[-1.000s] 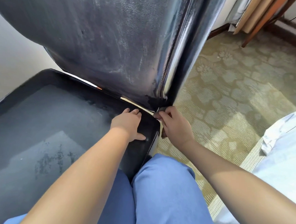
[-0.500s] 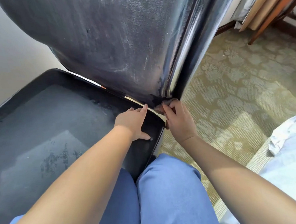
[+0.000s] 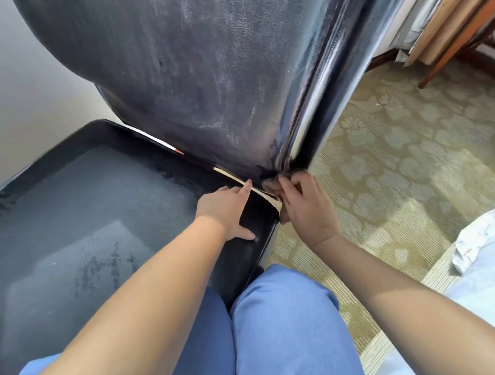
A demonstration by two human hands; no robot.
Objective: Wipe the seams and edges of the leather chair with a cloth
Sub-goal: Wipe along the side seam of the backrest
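Observation:
The black leather chair fills the view: its seat (image 3: 92, 212) at the left, its backrest (image 3: 206, 74) rising at the centre. My left hand (image 3: 227, 208) rests flat on the seat's rear right corner, fingers straight and reaching toward the gap under the backrest. My right hand (image 3: 305, 210) grips a small brownish cloth (image 3: 272, 184) and presses it against the lower right corner of the backrest, where the side seam meets the seat. Most of the cloth is hidden under my fingers.
Patterned beige carpet (image 3: 397, 165) spreads to the right of the chair. Wooden furniture legs (image 3: 460, 50) stand at the top right. White fabric (image 3: 491, 260) lies at the right edge. My knees in blue trousers (image 3: 288, 328) are close to the seat's front.
My right hand with the cloth moved up from the seat's corner edge to the base of the backrest seam. My left hand's fingers stretched further toward the gap.

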